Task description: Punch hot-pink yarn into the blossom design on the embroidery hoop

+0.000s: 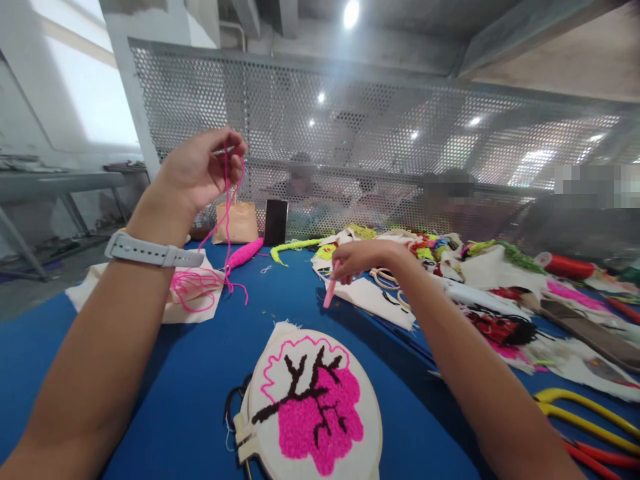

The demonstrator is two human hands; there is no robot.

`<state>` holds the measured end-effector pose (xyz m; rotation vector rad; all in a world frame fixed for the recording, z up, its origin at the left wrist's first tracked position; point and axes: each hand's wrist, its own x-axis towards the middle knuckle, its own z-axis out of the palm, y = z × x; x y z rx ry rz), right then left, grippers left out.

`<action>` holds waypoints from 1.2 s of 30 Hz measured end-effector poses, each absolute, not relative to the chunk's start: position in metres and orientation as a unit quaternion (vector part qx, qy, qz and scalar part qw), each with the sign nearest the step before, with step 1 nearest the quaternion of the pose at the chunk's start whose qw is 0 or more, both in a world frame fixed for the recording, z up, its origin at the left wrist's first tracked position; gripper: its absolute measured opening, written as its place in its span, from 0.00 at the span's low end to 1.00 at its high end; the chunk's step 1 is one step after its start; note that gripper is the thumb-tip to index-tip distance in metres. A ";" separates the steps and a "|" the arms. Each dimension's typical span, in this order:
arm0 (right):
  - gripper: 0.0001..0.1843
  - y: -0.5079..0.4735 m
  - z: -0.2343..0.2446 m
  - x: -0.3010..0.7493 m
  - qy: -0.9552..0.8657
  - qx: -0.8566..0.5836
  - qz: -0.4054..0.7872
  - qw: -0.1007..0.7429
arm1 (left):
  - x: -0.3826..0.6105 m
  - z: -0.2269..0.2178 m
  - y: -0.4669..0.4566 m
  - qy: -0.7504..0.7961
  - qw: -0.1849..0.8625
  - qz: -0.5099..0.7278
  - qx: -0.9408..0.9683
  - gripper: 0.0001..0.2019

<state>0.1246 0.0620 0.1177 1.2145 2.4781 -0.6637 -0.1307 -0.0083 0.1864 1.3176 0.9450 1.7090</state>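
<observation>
Raised at the left, my left hand (207, 167) is closed with pink yarn (227, 193) hanging from its fingers. A thin, silvery needle-like piece (223, 151) also shows between those fingers. My right hand (357, 260) grips a slim pink stick-like tool (330, 293), pointing down just above the table. The tool's upper end is hidden in the fingers. In front of me lies an embroidery hoop (370, 413) with white cloth, bearing a dark branch and a partly filled pink tufted shape. Loose yarn runs down to a pink skein (245, 253) and a tangle on pale cloth (205, 313).
A phone (276, 223) and a brown paper bag (240, 223) stand at the back. Yarn, cloth scraps and a red spool (565, 265) crowd the right side. Yellow-handled scissors (585, 413) lie at the right edge. A perforated metal screen (350, 133) rises behind the blue table (175, 400).
</observation>
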 end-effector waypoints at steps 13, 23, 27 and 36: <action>0.17 0.073 0.136 0.171 0.836 0.458 -0.300 0.041 | -0.128 0.184 -0.009 0.417 0.380 0.627 0.537 0.12; 0.09 0.115 0.119 0.263 0.709 0.646 -0.264 0.098 | -0.122 0.175 0.004 0.428 0.389 0.609 0.542 0.06; 0.10 0.116 0.119 0.273 0.705 0.650 -0.273 0.081 | -0.119 0.175 0.005 0.423 0.379 0.639 0.519 0.10; 0.08 0.073 0.157 0.270 0.724 0.671 -0.151 0.052 | -0.113 0.175 0.006 0.396 0.396 0.666 0.493 0.13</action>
